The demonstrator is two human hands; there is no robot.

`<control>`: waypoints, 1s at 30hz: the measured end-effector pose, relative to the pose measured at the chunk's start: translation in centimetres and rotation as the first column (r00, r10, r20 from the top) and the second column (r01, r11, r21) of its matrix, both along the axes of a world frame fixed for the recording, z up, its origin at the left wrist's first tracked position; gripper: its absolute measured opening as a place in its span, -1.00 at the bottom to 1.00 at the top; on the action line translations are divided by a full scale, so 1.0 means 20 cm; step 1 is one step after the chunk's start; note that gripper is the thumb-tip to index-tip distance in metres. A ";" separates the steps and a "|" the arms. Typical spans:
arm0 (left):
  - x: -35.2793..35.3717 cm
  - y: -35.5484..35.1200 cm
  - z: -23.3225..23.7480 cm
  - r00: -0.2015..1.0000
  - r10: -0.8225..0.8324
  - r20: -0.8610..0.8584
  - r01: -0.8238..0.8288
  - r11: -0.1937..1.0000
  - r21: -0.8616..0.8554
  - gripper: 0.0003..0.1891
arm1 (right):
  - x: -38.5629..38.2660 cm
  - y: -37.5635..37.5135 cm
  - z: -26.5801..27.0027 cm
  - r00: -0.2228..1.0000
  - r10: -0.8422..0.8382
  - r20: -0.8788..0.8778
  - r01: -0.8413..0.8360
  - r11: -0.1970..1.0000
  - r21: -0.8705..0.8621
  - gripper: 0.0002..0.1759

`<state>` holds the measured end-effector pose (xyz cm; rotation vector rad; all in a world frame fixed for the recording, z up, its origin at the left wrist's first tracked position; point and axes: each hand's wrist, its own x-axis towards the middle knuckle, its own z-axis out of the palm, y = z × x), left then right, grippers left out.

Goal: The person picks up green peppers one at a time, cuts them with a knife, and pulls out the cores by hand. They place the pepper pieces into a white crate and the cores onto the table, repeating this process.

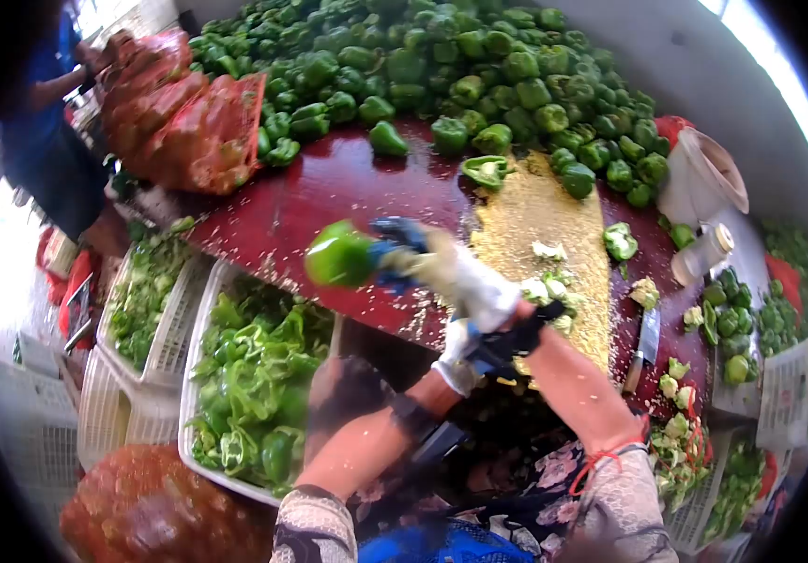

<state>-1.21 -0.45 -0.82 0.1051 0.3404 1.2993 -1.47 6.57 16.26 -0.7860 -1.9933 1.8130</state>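
While our right hand clutched green pepper aloft over edge of red tabletop, we judged pepper light, hollow, waxy-slick, easily crushed; firmest hold around shoulders near stem. Left hand lay against dark tool; could not tell grip.

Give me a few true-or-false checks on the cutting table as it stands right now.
1. The right hand grips a green pepper. True.
2. The table has a blue top. False: it is dark red.
3. A knife lies on the table, apart from both hands. True.
4. The white crate by the table edge is empty. False: it holds green pepper pieces.
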 end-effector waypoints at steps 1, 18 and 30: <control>0.03 0.00 -0.09 0.963 0.129 -0.237 -0.086 0.979 0.183 -0.45 | -0.05 -0.03 0.03 0.999 0.040 -0.037 -0.039 0.998 0.043 -0.54; -0.13 0.03 0.31 0.913 0.241 -0.331 -0.288 0.952 -0.104 -0.71 | 0.10 1.08 -0.44 0.520 -0.637 0.569 -0.292 0.494 0.819 -0.47; -0.11 0.09 0.26 0.842 0.347 -0.413 -0.415 0.906 -0.084 -0.73 | 0.43 0.64 -0.24 0.848 -0.299 0.438 0.273 0.954 0.123 -0.24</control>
